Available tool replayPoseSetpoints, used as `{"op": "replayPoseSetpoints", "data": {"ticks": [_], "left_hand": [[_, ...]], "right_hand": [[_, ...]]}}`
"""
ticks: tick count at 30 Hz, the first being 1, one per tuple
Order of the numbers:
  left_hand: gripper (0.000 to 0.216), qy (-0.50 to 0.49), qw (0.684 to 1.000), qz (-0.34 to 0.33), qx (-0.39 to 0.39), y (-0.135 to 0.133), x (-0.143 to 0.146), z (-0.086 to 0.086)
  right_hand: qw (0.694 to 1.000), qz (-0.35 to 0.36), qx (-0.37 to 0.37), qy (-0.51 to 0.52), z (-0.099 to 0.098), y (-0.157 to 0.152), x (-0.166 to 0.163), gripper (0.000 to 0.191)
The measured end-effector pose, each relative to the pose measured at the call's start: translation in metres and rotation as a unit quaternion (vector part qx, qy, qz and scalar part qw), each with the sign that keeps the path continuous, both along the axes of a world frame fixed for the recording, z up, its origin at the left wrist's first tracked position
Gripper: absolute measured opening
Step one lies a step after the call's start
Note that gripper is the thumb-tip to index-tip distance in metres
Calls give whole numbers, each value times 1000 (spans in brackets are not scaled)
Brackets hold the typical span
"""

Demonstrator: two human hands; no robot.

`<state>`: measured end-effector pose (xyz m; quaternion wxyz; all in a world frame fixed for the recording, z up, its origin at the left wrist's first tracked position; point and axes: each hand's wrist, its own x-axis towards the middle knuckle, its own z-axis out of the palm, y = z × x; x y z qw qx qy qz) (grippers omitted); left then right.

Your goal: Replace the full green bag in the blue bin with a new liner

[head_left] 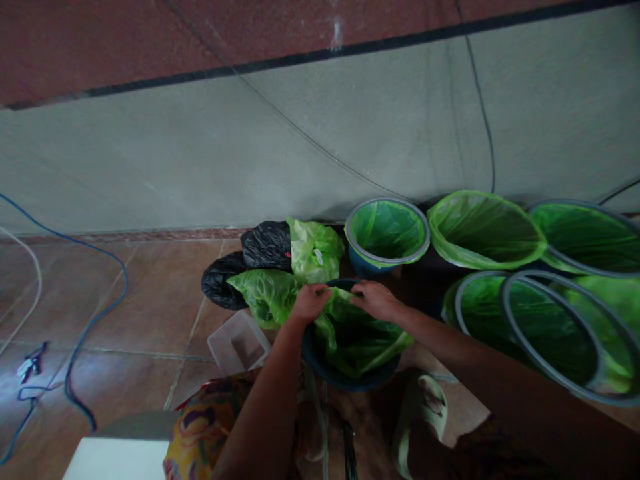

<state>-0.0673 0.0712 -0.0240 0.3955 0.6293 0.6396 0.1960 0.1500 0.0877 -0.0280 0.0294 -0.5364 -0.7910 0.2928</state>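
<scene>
My left hand (309, 301) and my right hand (374, 299) both grip the far edge of a green plastic bag (357, 337) that lies inside a dark blue bin (320, 363) on the floor in front of me. The bag is crumpled and only partly spread over the bin's rim. Both hands pinch the bag at the bin's back rim, a short gap between them.
Several bins lined with green bags, among them one blue bin (387, 233), stand at the right along the wall. Loose green bags (315, 250) and black bags (265, 247) lie left of them. A clear plastic tub (239, 343) sits nearby. Blue cable (85, 313) runs across the tiled floor.
</scene>
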Motion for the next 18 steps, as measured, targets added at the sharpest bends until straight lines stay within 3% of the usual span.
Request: {"op": "replayPoseSetpoints", "data": {"ticks": [8, 12, 18], "left_hand": [[25, 14, 998, 55, -8, 19, -16, -9], [20, 56, 993, 99, -14, 35, -16, -15], [15, 89, 987, 127, -51, 48, -6, -33]], "right_hand": [[976, -174, -47, 121, 2, 33, 11, 29], [980, -185, -34, 66, -6, 46, 11, 24], [973, -208, -81, 59, -28, 52, 10, 21]]}}
